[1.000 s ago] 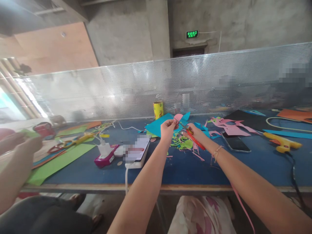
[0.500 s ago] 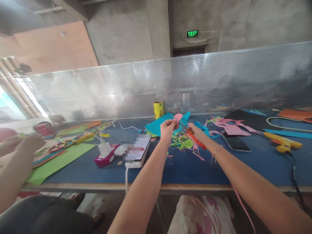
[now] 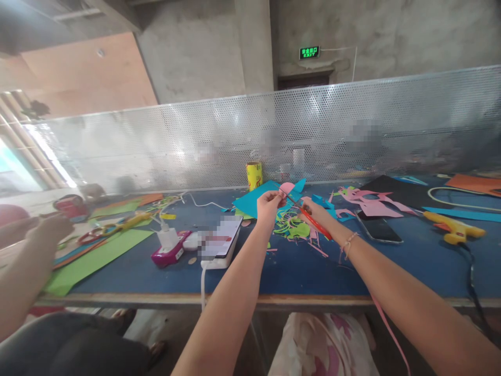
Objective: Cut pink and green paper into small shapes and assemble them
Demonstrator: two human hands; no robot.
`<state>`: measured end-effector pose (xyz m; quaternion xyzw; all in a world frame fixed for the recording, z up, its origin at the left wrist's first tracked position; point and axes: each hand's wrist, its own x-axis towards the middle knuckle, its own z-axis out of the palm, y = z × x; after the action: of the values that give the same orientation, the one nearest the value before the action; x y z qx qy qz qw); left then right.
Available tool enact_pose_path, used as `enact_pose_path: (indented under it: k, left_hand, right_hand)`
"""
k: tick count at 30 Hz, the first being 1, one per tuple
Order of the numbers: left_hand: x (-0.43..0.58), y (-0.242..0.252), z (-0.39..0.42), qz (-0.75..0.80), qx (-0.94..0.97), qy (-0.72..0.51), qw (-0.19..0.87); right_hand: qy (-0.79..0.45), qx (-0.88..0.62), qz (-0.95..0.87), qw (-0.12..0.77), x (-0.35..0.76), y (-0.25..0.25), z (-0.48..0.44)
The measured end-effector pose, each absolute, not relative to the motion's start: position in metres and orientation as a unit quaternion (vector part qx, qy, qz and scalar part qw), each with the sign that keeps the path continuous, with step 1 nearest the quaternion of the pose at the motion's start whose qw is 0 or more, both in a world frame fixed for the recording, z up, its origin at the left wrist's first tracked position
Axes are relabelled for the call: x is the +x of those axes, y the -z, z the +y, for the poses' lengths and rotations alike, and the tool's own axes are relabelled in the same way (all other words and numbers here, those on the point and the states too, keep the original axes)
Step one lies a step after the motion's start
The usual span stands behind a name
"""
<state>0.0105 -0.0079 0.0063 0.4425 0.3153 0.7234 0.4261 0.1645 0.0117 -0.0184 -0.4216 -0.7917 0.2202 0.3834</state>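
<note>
Between the fingertips of my left hand, a blue sheet of paper and a round pink paper piece are pinched together. My right hand is closed around the red handles of a pair of scissors. The blades reach left to the paper beside my left fingers; how far they are parted I cannot tell. Under both hands lies a heap of green and pink paper scraps on the blue tabletop.
Left of my arms stand a phone on a white block and a purple power strip. Another phone, pink offcuts and a yellow glue gun lie right. A co-worker's hand is at far left. A perforated metal screen runs behind.
Hardly anything differs. The scissors and my right hand have shifted very slightly, and my left hand keeps its pinch on the paper.
</note>
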Motion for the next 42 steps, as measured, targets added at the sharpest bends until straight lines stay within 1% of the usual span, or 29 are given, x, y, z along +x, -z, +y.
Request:
enact_pose_path:
  k: [6, 18, 24, 27, 31, 34, 42]
  left_hand:
    - [0.011, -0.006, -0.008, 0.321, 0.433, -0.720, 0.436]
    - [0.010, -0.005, -0.006, 0.302, 0.414, -0.716, 0.474]
    - [0.009, -0.004, -0.006, 0.298, 0.405, -0.712, 0.490]
    - [0.008, -0.005, -0.007, 0.300, 0.387, -0.714, 0.501]
    - [0.007, -0.006, -0.008, 0.303, 0.380, -0.699, 0.525]
    - [0.008, -0.006, -0.009, 0.301, 0.387, -0.689, 0.534]
    - [0.006, -0.007, -0.010, 0.324, 0.405, -0.676, 0.523]
  right_hand:
    - [-0.225, -0.417, -0.784, 0.402, 0.163, 0.019, 0.009]
    - [-0.272, -0.430, -0.780, 0.365, 0.163, 0.013, 0.005]
    - [-0.282, -0.441, -0.771, 0.362, 0.162, 0.011, 0.000]
    - [-0.323, -0.446, -0.754, 0.357, 0.162, 0.009, -0.004]
    - [-0.409, -0.405, -0.744, 0.339, 0.165, 0.007, -0.010]
    - [-0.438, -0.408, -0.726, 0.340, 0.166, 0.006, -0.011]
    - [-0.404, -0.410, -0.745, 0.336, 0.167, 0.001, -0.016]
